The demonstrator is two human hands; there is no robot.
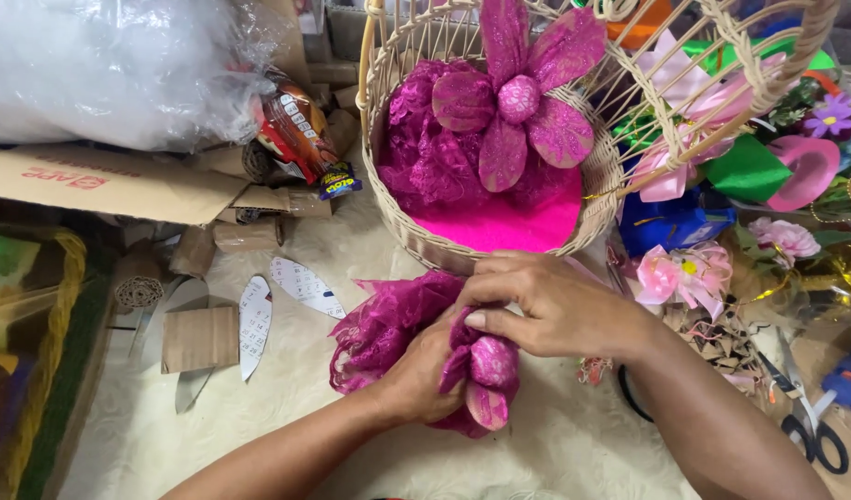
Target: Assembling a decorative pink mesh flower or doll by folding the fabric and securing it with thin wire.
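Cream tablecloth (555, 444) | magenta lace flower (397, 324), crumpled | left hand (425, 375), right hand (555, 301): grip pinching it

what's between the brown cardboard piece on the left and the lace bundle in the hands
In the head view, two white leaf-shaped paper cutouts lie on the cream cloth between the cardboard piece and the magenta lace bundle.

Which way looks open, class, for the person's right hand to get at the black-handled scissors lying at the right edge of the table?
Probably yes. The right hand is busy pressing the magenta lace fabric bundle, but nothing stands between it and the black-handled scissors except low paper scraps; it would need to let go first.
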